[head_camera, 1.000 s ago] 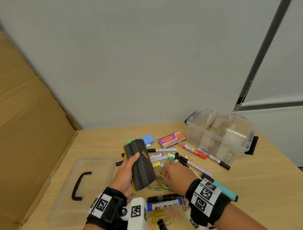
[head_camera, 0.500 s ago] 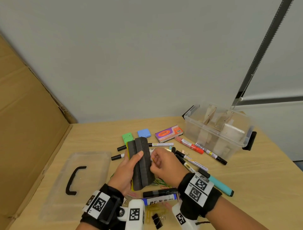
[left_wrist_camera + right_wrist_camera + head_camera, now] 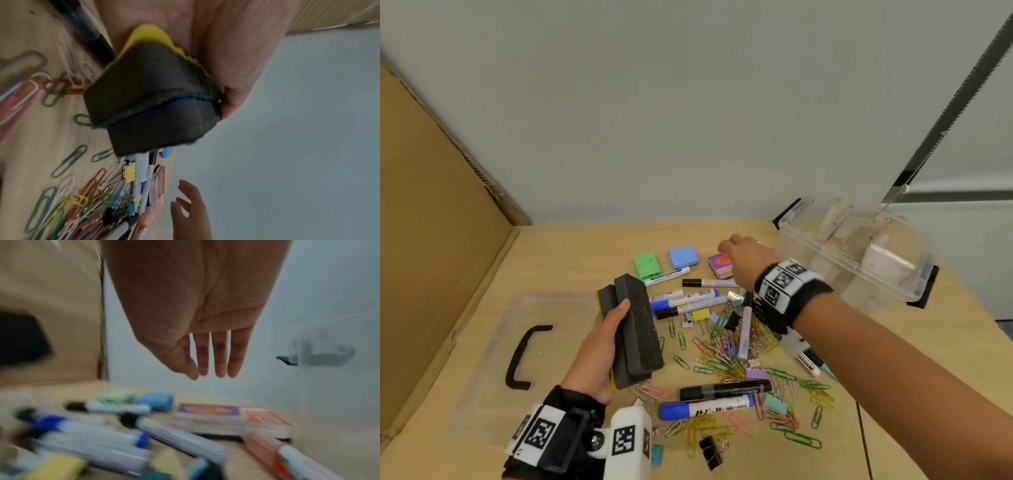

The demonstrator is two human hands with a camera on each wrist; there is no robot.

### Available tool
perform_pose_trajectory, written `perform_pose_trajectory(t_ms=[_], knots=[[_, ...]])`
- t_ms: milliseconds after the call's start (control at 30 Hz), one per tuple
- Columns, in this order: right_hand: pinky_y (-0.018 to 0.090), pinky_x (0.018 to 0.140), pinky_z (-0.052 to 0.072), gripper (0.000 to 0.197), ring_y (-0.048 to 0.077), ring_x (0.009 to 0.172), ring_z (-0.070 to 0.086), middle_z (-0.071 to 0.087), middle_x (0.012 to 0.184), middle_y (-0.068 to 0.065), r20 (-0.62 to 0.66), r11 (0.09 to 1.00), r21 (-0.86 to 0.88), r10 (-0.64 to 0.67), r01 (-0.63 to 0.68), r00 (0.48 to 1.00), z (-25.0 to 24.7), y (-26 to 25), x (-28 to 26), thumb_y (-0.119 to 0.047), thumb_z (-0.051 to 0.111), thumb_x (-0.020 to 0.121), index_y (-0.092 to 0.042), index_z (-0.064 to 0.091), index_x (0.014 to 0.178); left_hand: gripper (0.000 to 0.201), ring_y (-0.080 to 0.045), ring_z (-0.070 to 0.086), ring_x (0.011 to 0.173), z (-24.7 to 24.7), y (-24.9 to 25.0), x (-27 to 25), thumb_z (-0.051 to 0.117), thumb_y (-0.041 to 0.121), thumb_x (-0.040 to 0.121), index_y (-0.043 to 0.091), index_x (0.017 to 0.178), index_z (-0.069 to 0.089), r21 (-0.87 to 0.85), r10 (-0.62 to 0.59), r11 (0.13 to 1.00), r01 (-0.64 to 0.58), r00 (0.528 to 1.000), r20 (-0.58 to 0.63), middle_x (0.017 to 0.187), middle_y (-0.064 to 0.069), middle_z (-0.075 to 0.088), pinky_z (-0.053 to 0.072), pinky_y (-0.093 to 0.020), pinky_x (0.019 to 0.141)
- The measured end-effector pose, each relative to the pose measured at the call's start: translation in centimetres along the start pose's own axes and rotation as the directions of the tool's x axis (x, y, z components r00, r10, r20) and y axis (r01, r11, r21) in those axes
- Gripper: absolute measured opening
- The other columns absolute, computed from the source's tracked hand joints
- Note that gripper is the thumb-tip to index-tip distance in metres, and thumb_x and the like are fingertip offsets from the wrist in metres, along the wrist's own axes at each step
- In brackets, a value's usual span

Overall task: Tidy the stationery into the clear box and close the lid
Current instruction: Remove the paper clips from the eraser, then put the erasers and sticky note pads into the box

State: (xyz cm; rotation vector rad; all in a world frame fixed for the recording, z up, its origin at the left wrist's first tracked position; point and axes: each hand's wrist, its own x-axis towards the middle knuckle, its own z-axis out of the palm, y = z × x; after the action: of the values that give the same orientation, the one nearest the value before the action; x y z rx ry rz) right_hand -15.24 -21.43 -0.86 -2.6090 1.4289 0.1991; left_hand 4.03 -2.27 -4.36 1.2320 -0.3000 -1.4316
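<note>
My left hand (image 3: 599, 349) grips two stacked dark grey board erasers (image 3: 635, 329) above the table, one with a yellow back (image 3: 148, 37), thumb on top. My right hand (image 3: 739, 251) is stretched out to the back, empty, fingers straight (image 3: 211, 368), hovering over the purple and orange eraser pack (image 3: 720, 265) without touching it. The clear box (image 3: 825, 246) stands open at the back right, holding pale items. Its clear lid (image 3: 482, 359) with a black handle (image 3: 524, 356) lies flat at the left. Markers (image 3: 688, 301) and several paper clips (image 3: 722, 356) are scattered in the middle.
Green (image 3: 647, 265) and blue (image 3: 683, 257) blocks lie near the back. A black marker (image 3: 726, 390) and a blue one (image 3: 705, 409) lie near me, with binder clips (image 3: 710, 452) close by. A cardboard wall (image 3: 431, 240) bounds the left side.
My right hand has left the erasers and reached away to the back over the eraser pack. The paper clip seen on the eraser felt a second ago is gone. The left hand keeps its hold.
</note>
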Motion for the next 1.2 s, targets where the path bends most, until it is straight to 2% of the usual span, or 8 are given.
perform_pose_trajectory(t_ms=[133,367,533,667,800,967,1100,1200], knots=[[0.048,0.105,0.037,0.076,0.032,0.132,0.033,0.033,0.147,0.008,0.213,0.989,-0.15,0.039,-0.007,0.976,1.4,1.2,4.5,-0.005,0.062,0.082,-0.022,0.025,0.146,0.049,-0.03,0.065,0.092,-0.7,-0.1,0.7,0.057,0.042,0.086,0.024,0.131,0.052,-0.006,-0.035,0.999,0.035,0.999,-0.001,0.123,-0.019,0.063,0.054,-0.041,0.074],[0.049,0.099,0.037,0.053,0.033,0.129,0.031,0.041,0.136,0.009,0.291,0.968,-0.247,0.045,0.03,0.956,2.0,0.1,6.4,-0.015,0.056,0.089,-0.021,0.036,0.138,0.046,-0.03,0.065,0.094,-2.0,0.3,1.4,0.057,0.043,0.088,0.025,0.13,0.054,0.001,-0.066,0.998,0.066,0.996,-0.056,0.115,-0.015,0.067,0.053,-0.045,0.079],[0.037,0.074,0.046,0.054,0.027,0.104,0.051,0.051,0.12,0.008,0.027,0.987,-0.153,-0.048,0.052,0.998,-0.1,-0.3,4.0,-0.012,0.064,0.081,-0.015,0.033,0.125,0.047,-0.029,0.065,0.089,-1.7,0.1,1.1,0.056,0.042,0.088,0.023,0.131,0.053,0.023,-0.055,0.998,0.056,0.997,-0.061,0.109,-0.014,0.067,0.054,-0.04,0.071],[0.031,0.063,0.047,0.046,0.019,0.078,0.053,0.054,0.106,0.004,-0.257,0.98,0.125,-0.118,0.155,0.959,-3.3,0.4,-0.5,-0.024,0.065,0.083,-0.02,0.034,0.116,0.043,-0.03,0.064,0.087,-1.0,-0.1,0.4,0.055,0.041,0.09,0.02,0.128,0.054,0.042,-0.05,0.998,0.053,0.996,-0.068,0.105,-0.016,0.067,0.054,-0.041,0.072],[0.021,0.061,0.039,0.027,0.011,0.073,0.054,0.055,0.091,-0.004,-0.41,0.924,0.355,0.015,0.145,0.912,-7.6,3.1,-5.2,-0.029,0.059,0.091,-0.016,0.046,0.112,0.04,-0.032,0.062,0.091,0.4,-0.4,-0.4,0.053,0.041,0.091,0.022,0.127,0.054,0.064,-0.034,0.997,0.038,0.998,-0.055,0.106,-0.017,0.066,0.053,-0.045,0.079],[0.032,0.063,0.037,0.02,0.026,0.083,0.052,0.052,0.1,0.012,-0.535,0.883,0.467,0.247,0.039,0.808,-11.4,9.1,-7.5,-0.019,0.04,0.097,-0.006,0.042,0.112,0.037,-0.029,0.063,0.084,3.0,-0.3,-1.2,0.053,0.042,0.091,0.019,0.12,0.058,0.135,0.006,0.991,0.003,0.998,-0.06,0.098,-0.014,0.066,0.053,-0.041,0.072],[0.044,0.081,0.044,0.019,0.038,0.098,0.051,0.048,0.113,0.023,-0.423,0.866,0.468,0.396,-0.178,0.815,-11.0,12.1,-5.4,-0.013,0.038,0.093,-0.001,0.042,0.107,0.04,-0.032,0.064,0.092,4.8,-0.4,-1.2,0.053,0.042,0.091,0.021,0.125,0.056,0.148,0.04,0.988,-0.033,0.998,-0.049,0.109,-0.015,0.067,0.054,-0.043,0.074],[0.041,0.08,0.045,0.029,0.041,0.105,0.055,0.05,0.119,0.025,-0.252,0.833,0.449,0.466,-0.324,0.848,-10.3,12.8,-3.3,-0.01,0.048,0.091,0.002,0.041,0.117,0.044,-0.033,0.065,0.098,5.7,-1.0,-1.1,0.054,0.043,0.09,0.023,0.129,0.054,0.152,0.039,0.988,-0.033,0.998,-0.038,0.117,-0.016,0.066,0.055,-0.045,0.077]])
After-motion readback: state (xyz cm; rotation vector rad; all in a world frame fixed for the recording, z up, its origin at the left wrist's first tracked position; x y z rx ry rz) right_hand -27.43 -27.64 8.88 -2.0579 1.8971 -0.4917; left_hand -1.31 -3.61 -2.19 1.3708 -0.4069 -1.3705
